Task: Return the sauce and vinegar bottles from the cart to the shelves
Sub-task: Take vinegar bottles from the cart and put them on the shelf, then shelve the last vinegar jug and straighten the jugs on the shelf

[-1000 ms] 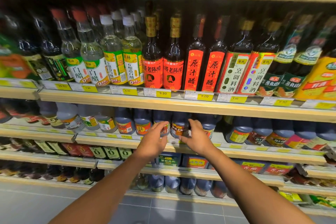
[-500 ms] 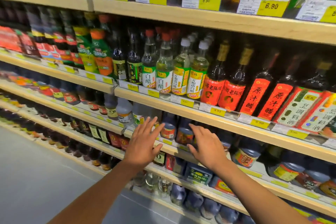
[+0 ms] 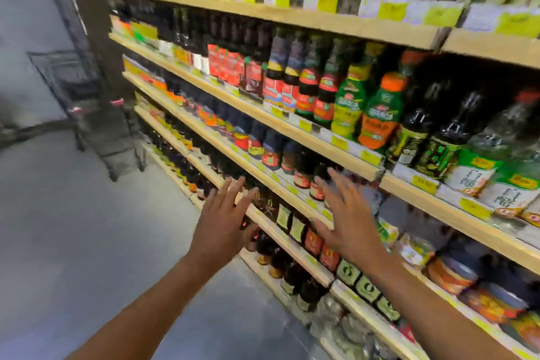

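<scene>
We see the wooden shelves (image 3: 306, 20) run off frame to the right, packed with sauce and vinegar bottles (image 3: 377, 114) whose labels blur past reading. Far left, the wire cart (image 3: 87, 114) sits smeared, contents unclear. Our left hand (image 3: 222, 225) and right hand (image 3: 347, 228) hover splayed, grasping nothing.

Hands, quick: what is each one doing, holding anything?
Left hand: open, fingers spread, holding nothing.
Right hand: open, fingers spread, holding nothing.
</scene>
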